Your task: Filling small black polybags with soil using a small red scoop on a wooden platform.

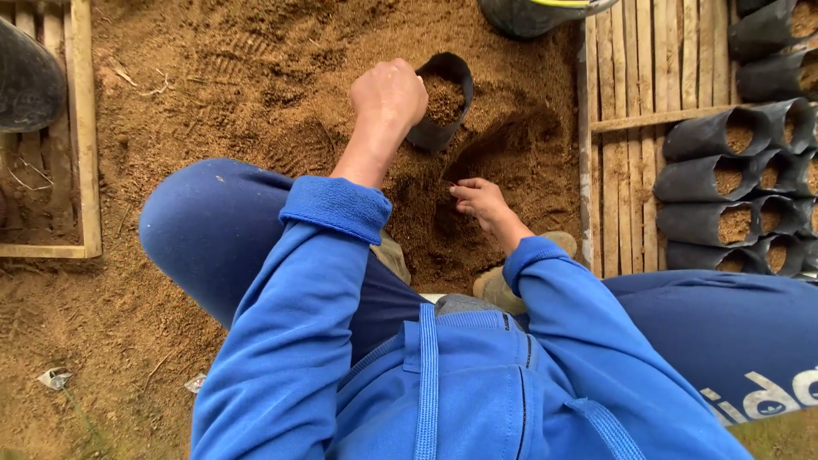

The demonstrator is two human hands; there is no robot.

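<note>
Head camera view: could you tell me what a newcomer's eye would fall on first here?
Probably the left hand at top centre, holding a black bag half full of brown soil. Just below, the right hand digs into the loose soil pile. At the right edge, filled black bags lie stacked on wooden slats.

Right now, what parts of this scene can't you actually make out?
- Left hand: its fingers curl away from the head camera, so the grip on the black bag is hidden.
- Right hand: fingertips sunk in the soil.
- Filled bags: row cut off by the right edge.
- Dark container: cut off by the top edge.
</note>
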